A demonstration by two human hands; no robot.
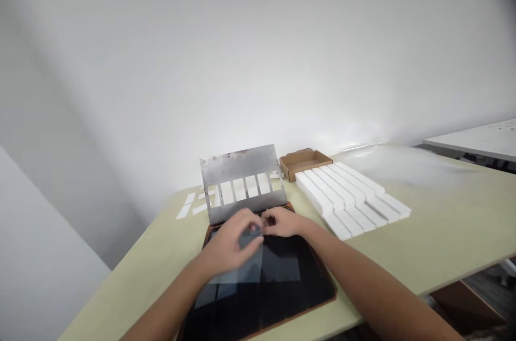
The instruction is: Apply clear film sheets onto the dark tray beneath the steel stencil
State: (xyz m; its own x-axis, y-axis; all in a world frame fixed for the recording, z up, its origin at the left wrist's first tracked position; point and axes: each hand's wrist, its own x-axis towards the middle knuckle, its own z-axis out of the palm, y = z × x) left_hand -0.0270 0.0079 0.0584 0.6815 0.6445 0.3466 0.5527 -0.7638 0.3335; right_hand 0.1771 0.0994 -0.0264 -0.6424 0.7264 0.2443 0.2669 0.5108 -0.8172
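A dark glassy panel (282, 300) with a brown rim lies flat on the table below both hands. Paler rectangles show on its surface; whether they are clear sheets or reflections I cannot tell. My left hand (234, 241) hovers over the panel, its thumb and curled fingers apart, slightly blurred. Beside it, near the panel's far edge, my right hand (284, 222) is closed in a pinch; what it grips is too small to make out. Behind them a grey metal plate (242, 165) with a row of rectangular cut-outs stands tilted up along the panel's far edge.
Stacked white strips (350, 190) lie in rows to the right. An open cardboard box (306, 161) sits behind them. Several loose white pieces (184, 211) lie left of the plate. Clear plastic sheeting (395, 164) covers the table's (447, 217) far right, against the wall.
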